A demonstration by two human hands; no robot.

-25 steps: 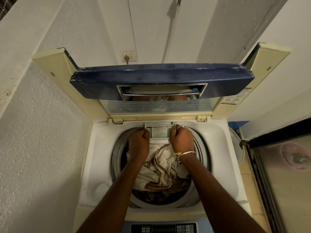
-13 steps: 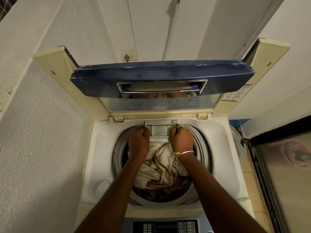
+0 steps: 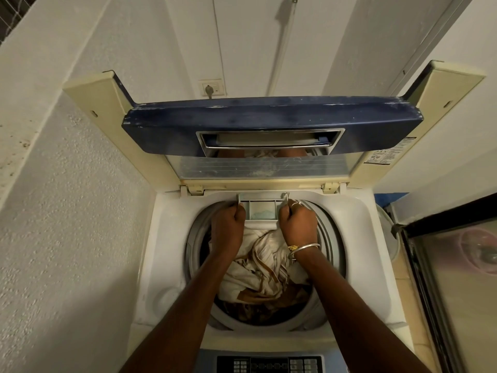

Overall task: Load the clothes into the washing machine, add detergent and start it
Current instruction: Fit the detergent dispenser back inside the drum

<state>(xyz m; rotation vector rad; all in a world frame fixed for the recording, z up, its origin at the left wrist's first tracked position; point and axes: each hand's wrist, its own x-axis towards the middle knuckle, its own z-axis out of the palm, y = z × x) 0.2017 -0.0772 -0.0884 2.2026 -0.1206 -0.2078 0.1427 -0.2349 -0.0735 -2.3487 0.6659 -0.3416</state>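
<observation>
The top-loading washing machine stands with its blue lid folded up against the wall. Cream and brown clothes fill the drum. At the drum's far rim a small grey detergent drawer sticks out, with pale blue powder in its middle compartment. My left hand grips the drawer's left side. My right hand, with a ring and a bangle at the wrist, grips its right side. The control panel shows at the bottom edge.
A textured white wall runs close along the left. A wall socket with a plug sits above the lid. A dark-framed glass panel stands to the right of the machine, with a white round container between them.
The detergent drawer has come a little further out over the drum between both hands, showing its compartments. The view has shifted slightly; the clothes lie as before.
</observation>
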